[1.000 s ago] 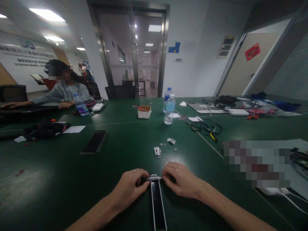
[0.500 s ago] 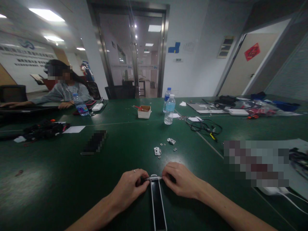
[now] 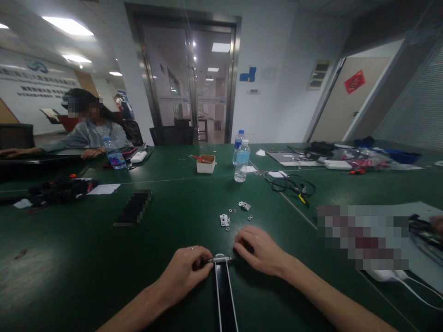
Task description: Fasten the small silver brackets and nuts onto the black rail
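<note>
So I was running this from afar and used the long black bar (image 3: 224, 295) as my landmark. The metal rod (image 3: 220, 259) lay across the far end of that bar, sticking out a bit both sides. Left hand (image 3: 194, 265) had its thumb and fingers pinched on the rod's left end, just left of the bar. Right hand (image 3: 258, 249) was just right of the bar, fingers curled, fingertips apart from the rod's other tip; couldn't tell if it had something tiny tucked in there. My worry: with only one side gripped, a push or twist from the left could've made the rod slide or turn, and maybe skewed the bar too, since I saw no hand on it. Other thing, beyond the bar's far end lay a flat bracket (image 3: 224, 220), a second bracket (image 3: 244, 205) further off, and some little rings (image 3: 249, 217), all loose on the green table (image 3: 173, 198). A careless swipe of the right knuckles could've scattered those, imo.
</note>
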The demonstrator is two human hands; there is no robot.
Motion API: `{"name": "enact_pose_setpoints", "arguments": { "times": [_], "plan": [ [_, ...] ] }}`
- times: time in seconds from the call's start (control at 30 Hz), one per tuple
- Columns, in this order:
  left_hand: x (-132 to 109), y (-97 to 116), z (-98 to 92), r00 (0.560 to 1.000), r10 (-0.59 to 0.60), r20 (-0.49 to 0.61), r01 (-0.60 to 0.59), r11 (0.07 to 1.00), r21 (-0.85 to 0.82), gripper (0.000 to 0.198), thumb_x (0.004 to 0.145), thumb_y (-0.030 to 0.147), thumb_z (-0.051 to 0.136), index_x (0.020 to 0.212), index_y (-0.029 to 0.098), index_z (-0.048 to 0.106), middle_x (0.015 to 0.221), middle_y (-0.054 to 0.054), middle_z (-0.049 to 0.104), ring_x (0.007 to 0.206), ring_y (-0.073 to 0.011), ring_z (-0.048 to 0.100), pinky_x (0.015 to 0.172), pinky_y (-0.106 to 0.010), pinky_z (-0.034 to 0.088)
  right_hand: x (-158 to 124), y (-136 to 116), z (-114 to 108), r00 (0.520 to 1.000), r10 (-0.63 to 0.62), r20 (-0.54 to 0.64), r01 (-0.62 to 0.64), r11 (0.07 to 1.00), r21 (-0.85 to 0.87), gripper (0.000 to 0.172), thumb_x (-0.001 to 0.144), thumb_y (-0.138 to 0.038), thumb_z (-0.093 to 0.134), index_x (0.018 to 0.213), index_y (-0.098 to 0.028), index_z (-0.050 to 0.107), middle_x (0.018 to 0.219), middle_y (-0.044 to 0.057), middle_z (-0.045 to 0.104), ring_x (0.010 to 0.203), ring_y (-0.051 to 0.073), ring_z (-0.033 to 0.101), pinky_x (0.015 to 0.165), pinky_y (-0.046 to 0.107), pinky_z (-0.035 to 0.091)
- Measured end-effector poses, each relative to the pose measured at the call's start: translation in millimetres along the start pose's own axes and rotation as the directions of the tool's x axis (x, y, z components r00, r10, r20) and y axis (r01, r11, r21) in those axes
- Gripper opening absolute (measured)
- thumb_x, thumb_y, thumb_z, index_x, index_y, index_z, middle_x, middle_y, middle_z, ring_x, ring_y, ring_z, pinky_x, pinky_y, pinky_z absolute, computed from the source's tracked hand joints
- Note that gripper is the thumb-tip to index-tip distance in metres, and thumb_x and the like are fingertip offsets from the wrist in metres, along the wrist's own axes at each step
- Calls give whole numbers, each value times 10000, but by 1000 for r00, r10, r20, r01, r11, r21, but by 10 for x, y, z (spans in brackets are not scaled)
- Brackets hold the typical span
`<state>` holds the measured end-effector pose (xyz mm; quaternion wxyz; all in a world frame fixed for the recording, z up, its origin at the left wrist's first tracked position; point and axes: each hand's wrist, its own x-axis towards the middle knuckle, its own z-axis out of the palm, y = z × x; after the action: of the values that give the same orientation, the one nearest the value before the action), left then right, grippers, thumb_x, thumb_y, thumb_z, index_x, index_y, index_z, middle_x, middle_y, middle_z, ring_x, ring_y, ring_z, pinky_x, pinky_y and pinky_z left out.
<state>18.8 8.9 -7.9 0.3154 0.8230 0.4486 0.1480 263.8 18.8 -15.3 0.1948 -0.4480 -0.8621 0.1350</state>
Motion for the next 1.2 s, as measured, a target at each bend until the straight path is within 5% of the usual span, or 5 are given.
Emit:
{"name": "enact_pose_setpoints", "arguments": {
  "times": [0.2, 0.37, 0.67, 0.93, 1.2],
  "plan": [
    [5, 13, -35, 999, -32, 34, 33, 999, -39, 194, 888, 256, 553, 990, 161, 688, 842, -2, 639, 715, -145, 559, 629, -228, 440, 248, 417, 66, 972, 104, -211, -153, 960, -233, 187, 909, -214, 484, 1026, -145, 612, 1047, 109, 595, 985, 232, 488, 850, 355, 401],
    [15, 71, -89, 995, -78, 68, 82, 995, -48, 194, 885, 249, 554, 984, 157, 693, 844, -4, 650, 722, -145, 565, 627, -225, 440, 604, 515, -65, 979, 181, -88, -201, 908, -369, 247, 913, -231, 494, 1109, -168, 631, 1081, 113, 590, 1024, 244, 491, 862, 360, 388],
    [5, 30, -91, 998, -37, 56, 37, 999, -4, 224, 894, 281, 535, 962, 157, 709, 846, -15, 646, 739, -157, 570, 629, -229, 435, 932, 456, -215, 949, 306, 76, -248, 875, -416, 143, 795, -186, 590, 849, -169, 721, 965, 117, 648, 936, 238, 575, 746, 307, 409],
    [5, -12, -71, 999, -4, 37, 3, 1000, 9, 201, 843, 257, 585, 978, 157, 695, 807, -2, 604, 703, -151, 547, 606, -224, 425, 625, 249, -163, 971, 229, 69, -195, 924, -328, 108, 778, -224, 596, 807, -160, 678, 932, 94, 631, 901, 224, 580, 739, 296, 419],
    [-11, 14, -72, 997, -70, 29, 72, 994, -76, 133, 822, 227, 590, 928, 155, 627, 800, 16, 590, 679, -137, 533, 578, -212, 425, 172, -174, -133, 973, 232, 7, -231, 964, 129, 64, 820, -157, 522, 784, -159, 576, 765, 17, 601, 660, 131, 534, 612, 240, 417]
  ]
}}
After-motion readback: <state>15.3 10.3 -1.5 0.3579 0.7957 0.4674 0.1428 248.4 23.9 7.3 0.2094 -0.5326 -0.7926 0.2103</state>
